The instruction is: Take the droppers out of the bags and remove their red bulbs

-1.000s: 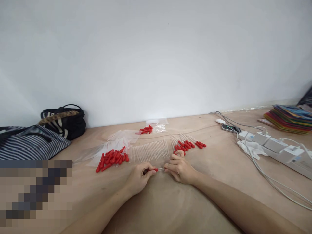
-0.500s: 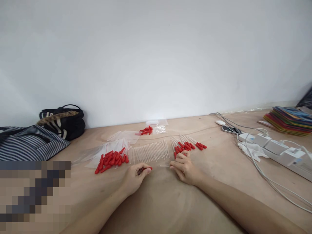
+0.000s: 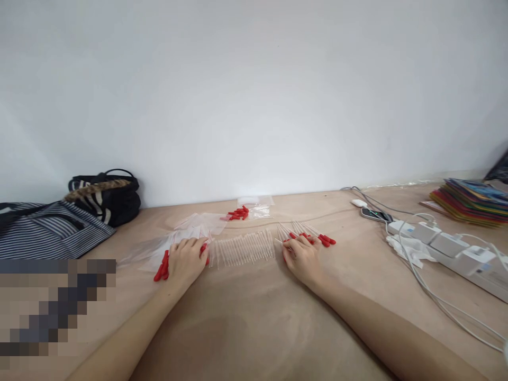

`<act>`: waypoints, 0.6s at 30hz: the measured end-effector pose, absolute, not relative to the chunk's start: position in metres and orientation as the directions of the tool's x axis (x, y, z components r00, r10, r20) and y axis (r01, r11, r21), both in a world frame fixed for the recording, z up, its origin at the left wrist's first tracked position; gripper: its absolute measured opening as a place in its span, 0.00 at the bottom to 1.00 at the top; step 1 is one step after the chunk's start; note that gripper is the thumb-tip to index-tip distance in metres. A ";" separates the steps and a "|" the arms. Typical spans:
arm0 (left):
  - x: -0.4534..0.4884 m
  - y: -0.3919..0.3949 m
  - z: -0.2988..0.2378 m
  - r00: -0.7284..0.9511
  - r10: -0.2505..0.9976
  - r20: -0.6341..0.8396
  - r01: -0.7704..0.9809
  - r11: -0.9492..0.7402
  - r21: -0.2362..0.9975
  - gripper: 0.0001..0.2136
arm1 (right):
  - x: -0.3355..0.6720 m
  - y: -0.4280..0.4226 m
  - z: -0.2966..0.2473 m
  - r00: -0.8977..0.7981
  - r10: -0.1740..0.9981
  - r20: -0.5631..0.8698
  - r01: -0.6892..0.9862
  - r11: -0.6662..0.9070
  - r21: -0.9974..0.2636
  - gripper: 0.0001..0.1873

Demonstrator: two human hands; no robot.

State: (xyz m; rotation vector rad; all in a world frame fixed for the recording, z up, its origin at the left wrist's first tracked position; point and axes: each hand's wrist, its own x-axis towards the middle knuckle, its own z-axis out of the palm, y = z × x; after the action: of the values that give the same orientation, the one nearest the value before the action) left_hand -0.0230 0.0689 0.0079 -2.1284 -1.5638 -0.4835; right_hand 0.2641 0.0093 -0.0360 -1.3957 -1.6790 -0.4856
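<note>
My left hand (image 3: 184,259) lies over the pile of red rubber bulbs (image 3: 161,271), fingers apart and bent down among them, fingertips partly hidden. One red bulb shows beside its index finger. My right hand (image 3: 304,259) is closed on a thin glass tube (image 3: 278,241), whose pale end sticks out to the left of the fingers. This hand rests at the near side of a group of droppers (image 3: 325,239), glass tubes fitted with red bulbs, and covers part of them. Between my hands lies a row of bare glass tubes (image 3: 242,248).
Clear plastic bags (image 3: 194,225) lie behind the bulb pile. Farther back are more red bulbs (image 3: 238,213) and tubes on a bag. On the right stand a power strip (image 3: 452,243) with cables and a stack of colourful booklets (image 3: 468,198). Bags (image 3: 107,198) sit at left.
My left hand, which held a red bulb near the middle, has moved left onto the bulb pile. My right hand has moved slightly forward onto the droppers.
</note>
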 end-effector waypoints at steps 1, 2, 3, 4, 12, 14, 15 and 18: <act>-0.022 0.067 0.006 0.304 0.772 0.558 0.953 -0.245 -0.180 0.11 | 0.264 0.013 -0.035 0.021 0.591 0.806 0.941 0.261 -0.216 0.11; -0.021 0.064 0.004 0.321 0.731 0.603 0.947 -0.253 -0.197 0.11 | 0.263 0.017 -0.034 0.026 0.604 0.797 0.951 0.230 -0.205 0.11; -0.019 0.060 0.002 0.342 0.674 0.654 0.939 -0.276 -0.206 0.10 | 0.262 0.021 -0.033 0.029 0.622 0.783 0.960 0.201 -0.195 0.12; -0.017 0.054 0.000 0.365 0.608 0.704 0.926 -0.313 -0.210 0.10 | 0.260 0.026 -0.032 0.032 0.642 0.766 0.967 0.173 -0.185 0.12; 0.010 0.001 -0.012 0.615 0.417 0.669 0.588 -0.808 -0.037 0.08 | 0.245 0.042 -0.028 0.039 0.792 0.609 0.987 0.064 -0.147 0.13; 0.013 -0.002 -0.012 0.631 0.413 0.656 0.554 -0.833 -0.009 0.08 | 0.243 0.040 -0.027 0.020 0.831 0.556 0.986 0.074 -0.146 0.13; 0.013 -0.001 -0.012 0.633 0.413 0.655 0.552 -0.834 -0.007 0.08 | 0.242 0.038 -0.026 0.011 0.847 0.531 0.986 0.080 -0.148 0.13; 0.012 0.002 -0.013 0.629 0.428 0.649 0.559 -0.829 0.005 0.08 | 0.241 0.032 -0.023 -0.005 0.877 0.481 0.981 0.098 -0.168 0.15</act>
State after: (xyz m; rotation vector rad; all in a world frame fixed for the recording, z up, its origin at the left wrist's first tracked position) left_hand 0.0116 0.0021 -0.0131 -2.6535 -0.8141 -0.9805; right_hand 0.2405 0.0320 -0.0230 -1.8129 -1.9165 -0.2956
